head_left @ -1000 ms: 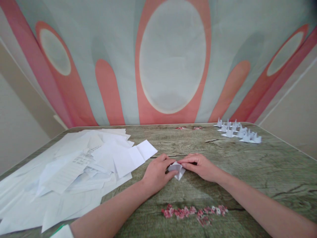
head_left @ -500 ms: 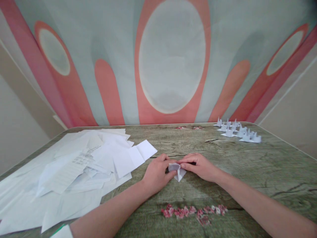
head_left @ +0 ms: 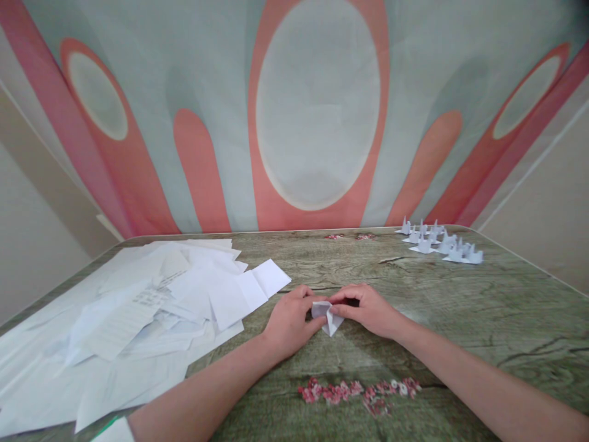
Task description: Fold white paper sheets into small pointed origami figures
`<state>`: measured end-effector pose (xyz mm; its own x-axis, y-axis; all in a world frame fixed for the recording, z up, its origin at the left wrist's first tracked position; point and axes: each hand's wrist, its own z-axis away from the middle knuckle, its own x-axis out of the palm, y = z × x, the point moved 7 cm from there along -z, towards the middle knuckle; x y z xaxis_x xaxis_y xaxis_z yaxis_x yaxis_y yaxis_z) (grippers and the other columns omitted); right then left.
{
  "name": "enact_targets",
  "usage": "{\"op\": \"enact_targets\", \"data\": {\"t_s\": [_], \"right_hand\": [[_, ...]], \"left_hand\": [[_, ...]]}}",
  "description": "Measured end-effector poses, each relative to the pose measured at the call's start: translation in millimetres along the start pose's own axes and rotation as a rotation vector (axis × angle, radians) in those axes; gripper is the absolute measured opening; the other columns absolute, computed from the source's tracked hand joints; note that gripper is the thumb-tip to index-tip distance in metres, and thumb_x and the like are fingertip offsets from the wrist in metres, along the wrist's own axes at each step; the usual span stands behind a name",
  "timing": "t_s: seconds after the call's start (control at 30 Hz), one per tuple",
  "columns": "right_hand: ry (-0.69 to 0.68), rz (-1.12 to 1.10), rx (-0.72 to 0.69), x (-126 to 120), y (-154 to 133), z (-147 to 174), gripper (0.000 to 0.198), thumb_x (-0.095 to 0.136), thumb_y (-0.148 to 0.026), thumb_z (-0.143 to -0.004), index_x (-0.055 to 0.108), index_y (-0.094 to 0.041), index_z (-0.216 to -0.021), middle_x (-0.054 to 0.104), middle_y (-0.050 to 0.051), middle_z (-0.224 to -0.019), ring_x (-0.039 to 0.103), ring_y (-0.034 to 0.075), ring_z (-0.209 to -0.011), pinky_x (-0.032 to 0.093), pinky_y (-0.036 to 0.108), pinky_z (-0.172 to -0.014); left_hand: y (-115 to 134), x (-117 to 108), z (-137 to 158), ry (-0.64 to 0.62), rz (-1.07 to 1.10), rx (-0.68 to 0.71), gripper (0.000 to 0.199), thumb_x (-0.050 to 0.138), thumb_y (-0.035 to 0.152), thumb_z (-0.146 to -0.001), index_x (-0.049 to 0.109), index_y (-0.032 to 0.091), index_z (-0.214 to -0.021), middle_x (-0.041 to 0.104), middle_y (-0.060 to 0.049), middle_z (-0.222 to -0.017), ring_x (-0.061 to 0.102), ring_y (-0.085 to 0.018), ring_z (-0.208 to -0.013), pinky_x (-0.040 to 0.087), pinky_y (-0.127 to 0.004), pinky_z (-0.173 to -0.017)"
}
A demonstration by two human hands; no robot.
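A small piece of folded white paper (head_left: 330, 323) stands partly opened out at the middle of the table, between my two hands. My left hand (head_left: 292, 319) grips its left side, thumb in front and fingers behind. From the right, my right hand (head_left: 363, 310) pinches the paper's upper right edge between thumb and fingertips. The fingertips behind the paper are partly hidden. Several finished white paper cranes (head_left: 446, 244) are grouped at the table's far right.
A wide, loose heap of white paper sheets (head_left: 119, 368), some printed, covers the table's left side. A creased white sheet (head_left: 269, 279) juts from it towards my left hand. Pink flower patterns (head_left: 335, 391) lie on the wood-grain tabletop (head_left: 460, 301). A patterned backdrop (head_left: 317, 110) rises behind.
Both hands stay on the folded paper with nearly the same hold. My right fingers have shifted slightly at its edge. The whole view has moved a little.
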<state>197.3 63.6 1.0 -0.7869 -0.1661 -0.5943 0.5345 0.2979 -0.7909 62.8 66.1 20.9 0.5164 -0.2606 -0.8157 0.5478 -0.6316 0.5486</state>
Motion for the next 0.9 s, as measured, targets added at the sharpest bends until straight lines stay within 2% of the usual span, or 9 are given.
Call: {"op": "enact_targets", "data": {"t_s": [0.13, 0.27, 0.6, 0.7, 0.9], "right_hand": [[0.001, 0.004, 0.015, 0.3, 0.8, -0.4, 0.019, 0.063, -0.035, -0.076, 0.071, -0.024, -0.089, 0.069, 0.0, -0.076, 0.058, 0.015, -0.069, 0.041, 0.026, -0.066], [0.008, 0.006, 0.018, 0.1, -1.5, -1.1, 0.018, 0.064, -0.033, -0.075, 0.071, -0.023, -0.088, 0.068, 0.0, -0.075, 0.058, 0.015, -0.069, 0.042, 0.026, -0.068], [0.043, 0.067, 0.004, -2.4, -6.7, 2.8, 0.013, 0.066, -0.024, -0.073, 0.071, -0.024, -0.085, 0.069, -0.001, -0.075, 0.059, 0.015, -0.071, 0.041, 0.027, -0.071], [0.023, 0.075, -0.036, -3.8, -10.1, 4.0, 0.014, 0.062, -0.024, -0.076, 0.071, -0.026, -0.087, 0.07, -0.001, -0.079, 0.059, 0.015, -0.074, 0.04, 0.028, -0.074], [-0.056, 0.023, -0.087, -2.9, -12.5, 3.9, 0.024, 0.048, -0.03, -0.087, 0.07, -0.023, -0.096, 0.07, 0.001, -0.079, 0.059, 0.015, -0.071, 0.041, 0.027, -0.07]], "left_hand": [[-2.3, 1.1, -0.9, 0.003, -0.012, -0.008, 0.025, 0.055, 0.028, -0.081, 0.062, 0.029, -0.104, 0.053, 0.0, -0.087, 0.053, -0.014, -0.081, 0.041, -0.022, -0.071], [-5.3, 2.2, -2.1, 0.016, -0.035, -0.022, 0.024, 0.045, 0.032, -0.087, 0.064, 0.027, -0.101, 0.054, -0.001, -0.085, 0.053, -0.014, -0.079, 0.041, -0.022, -0.068], [-2.6, 2.8, -1.4, 0.032, -0.093, 0.0, 0.025, 0.042, 0.036, -0.09, 0.064, 0.028, -0.099, 0.054, 0.0, -0.084, 0.054, -0.013, -0.079, 0.041, -0.022, -0.071], [-3.1, 3.3, -1.1, 0.033, -0.112, 0.001, 0.027, 0.041, 0.038, -0.09, 0.064, 0.028, -0.099, 0.054, 0.0, -0.085, 0.054, -0.013, -0.08, 0.041, -0.022, -0.072], [-5.0, 4.3, -0.8, 0.032, -0.13, -0.003, 0.026, 0.042, 0.036, -0.09, 0.064, 0.031, -0.103, 0.054, 0.0, -0.086, 0.054, -0.013, -0.08, 0.041, -0.023, -0.073]]}}
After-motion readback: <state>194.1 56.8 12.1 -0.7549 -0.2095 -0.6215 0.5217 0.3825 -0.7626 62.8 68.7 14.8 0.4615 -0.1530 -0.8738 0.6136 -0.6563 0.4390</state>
